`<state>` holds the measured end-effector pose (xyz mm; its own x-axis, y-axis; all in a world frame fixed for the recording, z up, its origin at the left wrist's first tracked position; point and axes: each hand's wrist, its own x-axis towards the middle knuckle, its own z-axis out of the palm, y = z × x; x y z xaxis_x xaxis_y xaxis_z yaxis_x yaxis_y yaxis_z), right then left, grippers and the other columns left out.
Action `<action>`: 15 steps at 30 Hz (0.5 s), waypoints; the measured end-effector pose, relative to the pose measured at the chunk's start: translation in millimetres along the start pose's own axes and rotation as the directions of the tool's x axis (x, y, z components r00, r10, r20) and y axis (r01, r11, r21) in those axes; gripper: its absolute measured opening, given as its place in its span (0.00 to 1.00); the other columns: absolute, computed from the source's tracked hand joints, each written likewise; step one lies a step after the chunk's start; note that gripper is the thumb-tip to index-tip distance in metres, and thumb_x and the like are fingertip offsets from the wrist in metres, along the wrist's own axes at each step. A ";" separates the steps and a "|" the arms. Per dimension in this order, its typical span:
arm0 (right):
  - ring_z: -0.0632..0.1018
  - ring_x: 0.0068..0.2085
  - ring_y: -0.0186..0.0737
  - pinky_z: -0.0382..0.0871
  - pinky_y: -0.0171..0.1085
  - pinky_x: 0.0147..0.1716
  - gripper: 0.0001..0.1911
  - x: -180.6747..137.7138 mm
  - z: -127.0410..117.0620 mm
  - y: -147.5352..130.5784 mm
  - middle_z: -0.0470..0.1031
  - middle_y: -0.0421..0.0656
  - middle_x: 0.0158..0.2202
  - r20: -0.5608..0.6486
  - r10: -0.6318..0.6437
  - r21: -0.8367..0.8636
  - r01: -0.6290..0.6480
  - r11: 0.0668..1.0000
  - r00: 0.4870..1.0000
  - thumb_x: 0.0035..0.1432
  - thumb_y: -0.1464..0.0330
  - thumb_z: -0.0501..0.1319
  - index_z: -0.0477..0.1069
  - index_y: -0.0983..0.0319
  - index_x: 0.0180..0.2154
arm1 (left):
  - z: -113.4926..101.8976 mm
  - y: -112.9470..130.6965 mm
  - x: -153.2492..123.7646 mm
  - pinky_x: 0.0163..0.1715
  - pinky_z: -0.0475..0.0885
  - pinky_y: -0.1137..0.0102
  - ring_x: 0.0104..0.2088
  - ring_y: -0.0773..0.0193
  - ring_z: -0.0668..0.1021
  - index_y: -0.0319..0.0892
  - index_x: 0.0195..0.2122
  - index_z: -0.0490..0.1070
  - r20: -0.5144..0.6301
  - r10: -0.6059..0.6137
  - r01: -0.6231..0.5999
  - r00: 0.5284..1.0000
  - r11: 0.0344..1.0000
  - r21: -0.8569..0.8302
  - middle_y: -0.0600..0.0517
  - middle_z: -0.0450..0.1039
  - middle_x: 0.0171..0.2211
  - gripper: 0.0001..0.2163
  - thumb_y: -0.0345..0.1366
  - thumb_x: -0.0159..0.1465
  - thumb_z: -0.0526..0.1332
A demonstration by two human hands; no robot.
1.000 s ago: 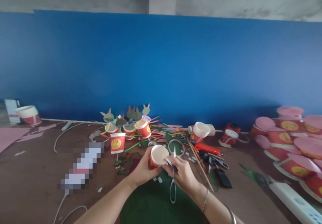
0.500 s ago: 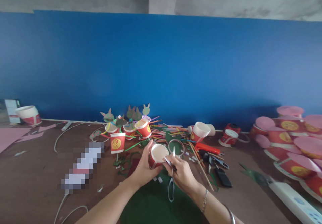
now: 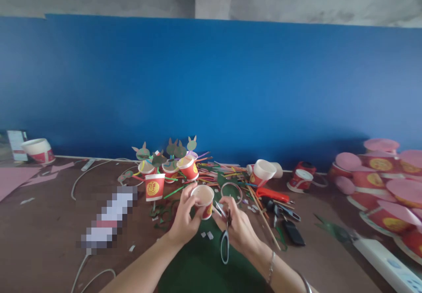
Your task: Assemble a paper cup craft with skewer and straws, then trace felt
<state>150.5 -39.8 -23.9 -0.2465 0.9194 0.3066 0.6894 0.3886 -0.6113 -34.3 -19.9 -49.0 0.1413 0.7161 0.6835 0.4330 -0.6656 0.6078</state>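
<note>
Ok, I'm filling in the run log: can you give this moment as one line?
left hand: grips red paper cup | right hand: holds scissors, blades by cup | below hands: green sheet

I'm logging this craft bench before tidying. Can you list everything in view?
red paper cup with white inside: one, red, in left hand
silver metal scissors: one, silver, in right hand
dark green felt sheet: one, green, under hands
red cup with gold emblem: one, upright, left of held cup
rabbit-eared paper cups: several, red, green ears, behind
coloured paper strips: many, mixed, centre
red utility knife: one, right of scissors
pink-lidded red tubs: several, far right
white power strip: one, near right
brown table: one
left hand: grips cup
right hand: grips scissors
</note>
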 end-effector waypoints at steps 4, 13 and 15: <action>0.72 0.23 0.36 0.60 0.31 0.23 0.14 -3.7 -4.0 -9.6 0.70 0.38 0.23 0.146 -0.044 -0.021 0.047 0.999 0.988 0.64 0.59 0.48 0.63 0.59 0.44 | -1.9 -1.2 1.2 0.52 0.65 0.57 0.58 0.51 0.64 0.42 0.34 0.64 -0.020 -0.033 0.033 0.999 0.999 0.016 0.40 0.57 0.57 0.02 0.30 0.63 0.55; 0.72 0.25 0.38 0.63 0.34 0.27 0.23 -5.9 3.6 -16.1 0.70 0.42 0.22 0.101 0.011 0.040 -0.015 0.999 0.995 0.66 0.58 0.42 0.70 0.59 0.30 | -0.8 -3.3 1.9 0.50 0.67 0.58 0.55 0.52 0.68 0.42 0.33 0.65 -0.041 -0.073 0.074 0.997 0.997 0.029 0.40 0.59 0.56 0.02 0.31 0.63 0.54; 0.70 0.23 0.37 0.62 0.34 0.25 0.23 -4.4 6.1 -15.3 0.68 0.40 0.20 0.125 0.040 0.066 -0.049 0.997 0.991 0.66 0.58 0.43 0.69 0.59 0.29 | -0.1 -3.5 1.7 0.50 0.68 0.59 0.54 0.52 0.69 0.42 0.34 0.66 -0.037 -0.071 0.072 0.997 0.997 0.030 0.40 0.60 0.56 0.03 0.30 0.63 0.54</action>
<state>136.9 -49.4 -20.3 -0.3020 0.9346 0.1878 0.6542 0.3465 -0.6723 -35.7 -16.3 -49.9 0.0775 0.7533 0.6531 0.4688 -0.6057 0.6430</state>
